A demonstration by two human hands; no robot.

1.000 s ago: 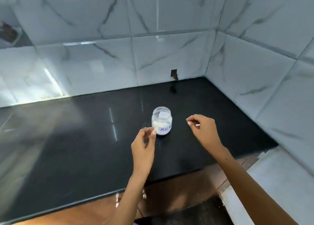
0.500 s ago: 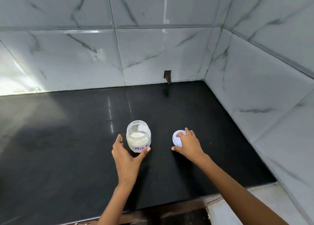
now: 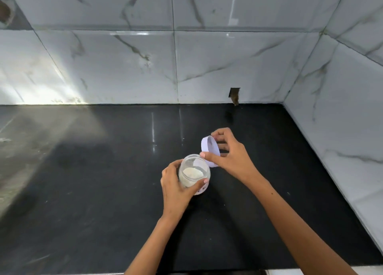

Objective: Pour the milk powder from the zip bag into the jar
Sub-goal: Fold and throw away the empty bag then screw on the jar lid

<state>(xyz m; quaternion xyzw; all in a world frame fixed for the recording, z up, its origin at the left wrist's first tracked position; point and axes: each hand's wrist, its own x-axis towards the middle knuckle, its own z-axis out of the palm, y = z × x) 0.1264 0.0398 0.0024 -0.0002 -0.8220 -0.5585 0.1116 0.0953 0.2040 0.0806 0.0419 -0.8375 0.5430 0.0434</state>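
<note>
A small clear jar (image 3: 193, 174) with white milk powder in its bottom stands on the black counter (image 3: 103, 191), its mouth uncovered. My left hand (image 3: 176, 189) is wrapped around the jar's left and front side. My right hand (image 3: 230, 154) holds a white round lid (image 3: 210, 153) tilted on edge just above and to the right of the jar's mouth, the thumb near the rim. No zip bag is in view.
White marble-look tiled walls close the counter at the back and on the right, meeting in a corner (image 3: 283, 104). A small dark notch (image 3: 234, 95) sits in the back wall at counter level. The counter's front edge (image 3: 207, 271) runs along the bottom.
My right hand lifted the lid off the counter and brought it up beside the jar's mouth. My left hand closed around the jar.
</note>
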